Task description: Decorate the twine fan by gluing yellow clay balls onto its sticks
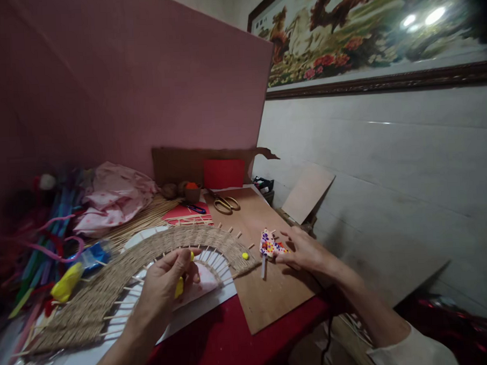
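My left hand (171, 280) is closed on bits of yellow clay (178, 287), above the white inner part of a woven fan-shaped piece (150, 255) with thin sticks poking out. A small yellow ball (245, 255) rests on the fan's right end. To the right, over the brown board (269, 305), my right hand (301, 251) has its fingers apart, at the edge of a small patterned piece (269, 242) with coloured dots. Whether its fingertips press on that piece is unclear.
Gold-handled scissors (226, 205) lie at the board's back, near blue-handled ones (194, 208). A yellow clay lump (67, 281), blue packet (94, 257), pink cloth (115, 196) and pipe cleaners (48, 255) are at the left. A red sheet (224, 173) stands behind.
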Demonstrator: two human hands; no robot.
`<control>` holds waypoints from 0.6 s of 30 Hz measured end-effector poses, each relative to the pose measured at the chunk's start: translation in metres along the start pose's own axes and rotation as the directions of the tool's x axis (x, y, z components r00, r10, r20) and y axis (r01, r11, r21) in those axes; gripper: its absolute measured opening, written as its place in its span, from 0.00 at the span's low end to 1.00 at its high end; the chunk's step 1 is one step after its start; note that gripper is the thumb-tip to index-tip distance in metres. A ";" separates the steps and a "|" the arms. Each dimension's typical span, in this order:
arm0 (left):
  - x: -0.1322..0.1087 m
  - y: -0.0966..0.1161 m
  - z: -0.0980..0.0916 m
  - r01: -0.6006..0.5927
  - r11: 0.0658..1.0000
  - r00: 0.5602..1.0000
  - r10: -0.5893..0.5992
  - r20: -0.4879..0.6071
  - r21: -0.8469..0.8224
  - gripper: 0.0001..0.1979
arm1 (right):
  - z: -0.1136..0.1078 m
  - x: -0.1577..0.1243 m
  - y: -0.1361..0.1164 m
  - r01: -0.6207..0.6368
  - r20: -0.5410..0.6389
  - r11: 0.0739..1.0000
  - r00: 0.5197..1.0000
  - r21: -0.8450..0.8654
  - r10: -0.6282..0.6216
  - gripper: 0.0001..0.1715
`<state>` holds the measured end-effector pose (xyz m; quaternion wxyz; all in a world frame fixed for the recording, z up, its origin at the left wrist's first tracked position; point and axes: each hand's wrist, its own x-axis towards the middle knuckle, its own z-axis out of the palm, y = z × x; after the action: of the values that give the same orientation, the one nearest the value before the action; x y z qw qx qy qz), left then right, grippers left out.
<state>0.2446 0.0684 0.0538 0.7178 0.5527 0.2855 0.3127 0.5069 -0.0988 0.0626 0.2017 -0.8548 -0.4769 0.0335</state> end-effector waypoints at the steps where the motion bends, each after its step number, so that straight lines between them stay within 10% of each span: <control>1: 0.000 0.000 0.001 0.000 1.000 1.000 0.000 -0.004 0.004 0.26 | 0.004 0.001 0.008 0.008 0.035 1.000 0.999 -0.011 -0.008 0.37; 4: 0.000 0.000 0.002 0.010 1.000 1.000 -0.010 -0.019 0.009 0.25 | 0.019 0.004 0.016 0.027 0.042 1.000 0.999 -0.010 -0.026 0.42; 11: 0.002 -0.004 0.000 0.003 1.000 1.000 -0.003 -0.011 0.017 0.23 | 0.018 0.010 0.017 -0.003 0.021 0.955 1.000 0.296 -0.003 0.18; 18: 0.000 -0.001 0.007 0.000 0.996 1.000 0.002 -0.016 0.084 0.24 | -0.008 -0.008 0.004 -0.174 0.190 0.346 0.982 0.922 -0.014 0.27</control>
<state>0.2498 0.0636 0.0548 0.6914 0.5800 0.3039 0.3054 0.5074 -0.1096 0.0674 0.6109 -0.6032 -0.3450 0.3794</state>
